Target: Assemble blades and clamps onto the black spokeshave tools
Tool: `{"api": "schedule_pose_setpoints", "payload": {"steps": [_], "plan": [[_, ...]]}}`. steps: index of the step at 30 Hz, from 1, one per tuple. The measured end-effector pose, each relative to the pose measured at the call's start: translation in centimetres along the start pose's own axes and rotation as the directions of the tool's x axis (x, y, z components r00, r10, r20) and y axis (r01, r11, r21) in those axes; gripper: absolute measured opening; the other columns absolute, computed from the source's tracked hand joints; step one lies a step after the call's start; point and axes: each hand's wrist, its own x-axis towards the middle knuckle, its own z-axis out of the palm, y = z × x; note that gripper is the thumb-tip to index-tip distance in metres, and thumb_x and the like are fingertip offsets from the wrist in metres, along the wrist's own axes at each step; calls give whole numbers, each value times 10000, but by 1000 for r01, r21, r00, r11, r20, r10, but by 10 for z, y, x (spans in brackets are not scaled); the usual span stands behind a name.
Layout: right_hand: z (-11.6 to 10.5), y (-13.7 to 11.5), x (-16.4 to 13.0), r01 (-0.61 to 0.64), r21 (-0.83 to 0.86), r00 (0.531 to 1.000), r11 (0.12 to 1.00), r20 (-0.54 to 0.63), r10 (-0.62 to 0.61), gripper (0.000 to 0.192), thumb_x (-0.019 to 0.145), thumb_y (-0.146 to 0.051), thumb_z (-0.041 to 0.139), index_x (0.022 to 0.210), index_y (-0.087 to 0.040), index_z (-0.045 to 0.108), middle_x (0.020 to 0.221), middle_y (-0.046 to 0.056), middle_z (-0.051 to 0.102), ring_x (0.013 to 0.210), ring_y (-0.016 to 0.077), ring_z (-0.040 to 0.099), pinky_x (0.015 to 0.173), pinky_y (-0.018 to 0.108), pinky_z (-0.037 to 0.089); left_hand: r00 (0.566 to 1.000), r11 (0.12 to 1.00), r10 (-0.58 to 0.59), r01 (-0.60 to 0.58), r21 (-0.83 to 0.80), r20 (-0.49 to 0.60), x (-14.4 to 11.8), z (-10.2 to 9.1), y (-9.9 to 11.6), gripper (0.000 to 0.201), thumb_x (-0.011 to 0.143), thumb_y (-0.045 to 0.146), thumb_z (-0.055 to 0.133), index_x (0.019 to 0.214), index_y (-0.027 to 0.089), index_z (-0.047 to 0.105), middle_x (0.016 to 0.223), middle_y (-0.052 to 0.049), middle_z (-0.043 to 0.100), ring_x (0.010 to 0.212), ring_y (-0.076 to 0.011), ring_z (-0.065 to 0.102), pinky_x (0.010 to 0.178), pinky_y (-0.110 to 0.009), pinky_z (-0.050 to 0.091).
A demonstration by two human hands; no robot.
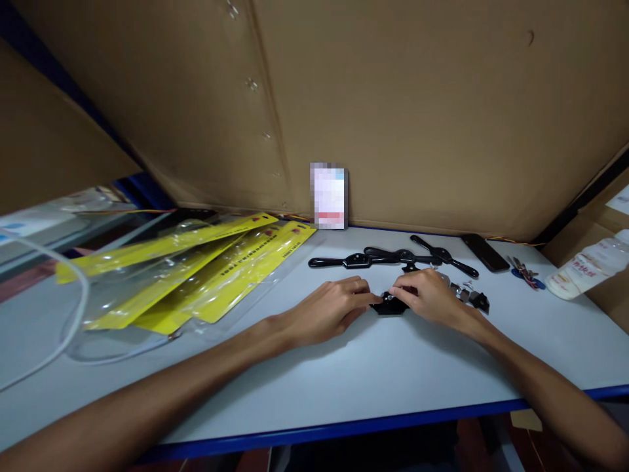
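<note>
Between my hands is a black spokeshave (390,307), its flat body just above or on the table; its handles are mostly covered by my fingers. My left hand (339,305) closes around its left end, with the index finger reaching onto the body. From the other side my right hand (425,295) pinches at a small silvery part on top, too small to name. Behind them lie further black spokeshaves: one on the left (339,261), one in the middle (400,255) and one on the right (445,255). Loose metal blades and black caps (474,298) sit beside my right hand.
Yellow-carded clear plastic packages (226,275) spread over the left, near a white cable (81,314). A lit phone (329,196) leans on the cardboard wall (393,118). At right are a dark phone (485,253), keys (525,272) and a tipped white bottle (590,267).
</note>
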Motion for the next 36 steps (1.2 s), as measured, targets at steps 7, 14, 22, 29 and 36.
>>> {"api": "schedule_pose_setpoints", "payload": {"steps": [7,14,22,29,36], "plan": [[0,0,1,0,120,999,993,37,-5,272,946,-273,623,736,-189,774,584,-31,590,588,112,451,597,269,308,1000,1000,-5,5,-1,5,0,0,0,369,1001,120,434,1284,215,649,1014,-76,663,889,-210,638,754,-336,531],[1,1,0,-4,131,1000,991,26,1,207,959,-266,607,935,-226,809,717,-8,712,648,128,549,635,278,354,1000,1000,-9,9,-15,7,0,0,-1,361,1003,128,446,1295,220,638,1021,-73,659,892,-204,644,766,-345,539],[1,0,0,5,29,1000,1000,17,-5,394,945,-253,621,556,-197,652,535,-29,529,551,119,396,573,299,277,1000,1000,1,-1,-16,-3,0,-1,0,362,999,123,446,1287,215,645,1014,-79,668,881,-196,639,766,-328,539],[1,-3,-1,7,126,999,992,38,-12,211,959,-242,597,902,-220,799,702,-9,701,633,132,537,616,280,342,1000,1000,-6,6,-27,4,0,-1,0,362,993,113,451,1275,218,652,1021,-76,666,890,-198,646,772,-327,537],[0,2,-2,-37,-40,999,999,-10,37,363,958,-293,593,620,-208,692,582,-10,583,564,129,435,580,305,280,1000,1000,-7,7,-25,1,0,-1,0,364,1002,128,442,1288,218,650,1025,-80,671,896,-199,647,775,-329,543]]}}
